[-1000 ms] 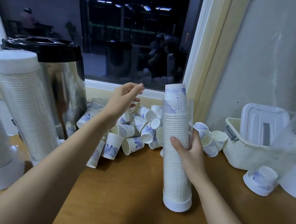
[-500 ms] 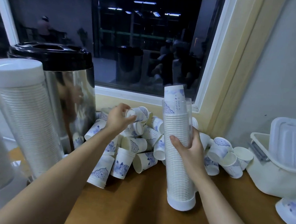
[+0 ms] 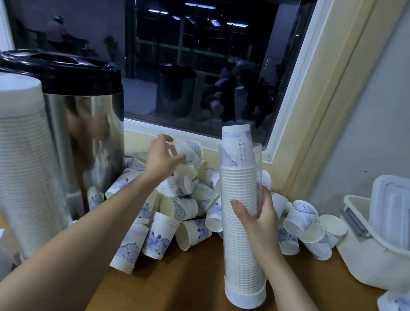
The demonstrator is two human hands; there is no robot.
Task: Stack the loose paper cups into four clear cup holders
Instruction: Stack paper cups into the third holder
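view: head, looking down at a wooden table [image 3: 175,300] below a dark window
left hand [image 3: 162,158]: above the pile, fingers curled, pinching one cup [image 3: 192,150]; cup tilted and blurred, held just over the heap
right hand [image 3: 259,219]: wrapped round the holder [image 3: 259,175] at about mid-height, thumb in front, fingers behind
holder: upright on table, white base down, leaning a little left
stack [image 3: 239,196]: fills the holder, top cup pokes out above the clear rim
pile [image 3: 176,210]: loose cups lying every way on the table, between urn and holder, against the wall under the sill
more cups [image 3: 302,222]: just right of the holder, near the bin
full holder [image 3: 15,162]: left side, white cap, just beside the urn [image 3: 86,124]
urn: steel, black lid
bin [image 3: 375,249]: white, right edge, lid propped in it
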